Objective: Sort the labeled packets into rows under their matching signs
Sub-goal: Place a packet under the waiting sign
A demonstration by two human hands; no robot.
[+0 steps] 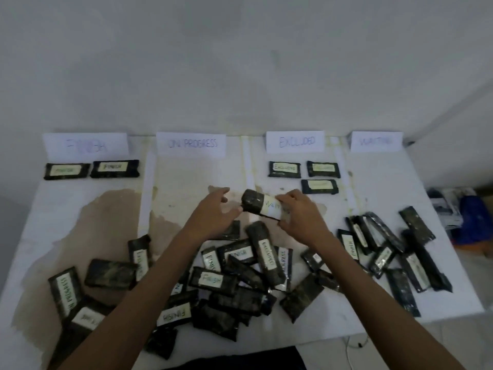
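My right hand (298, 217) grips a dark packet (256, 202) with a white label reading WAITING, held above the middle of the table. My left hand (213, 212) touches the packet's left end with relaxed, spread fingers. Four paper signs stand along the back: FINISH (85, 145), ON PROGRESS (190, 143), EXCLUDED (295, 141) and WAITING (376, 141). Two packets (92, 170) lie under FINISH. Three packets (304, 173) lie under EXCLUDED. A loose pile of several labeled packets (240, 273) covers the near half of the table.
The white table (381, 182) has a brown stain (106, 209) on its left half. More packets (386, 247) lie heaped at the right. Blue and white items (458, 212) sit beyond the table's right edge. A white wall rises behind the signs.
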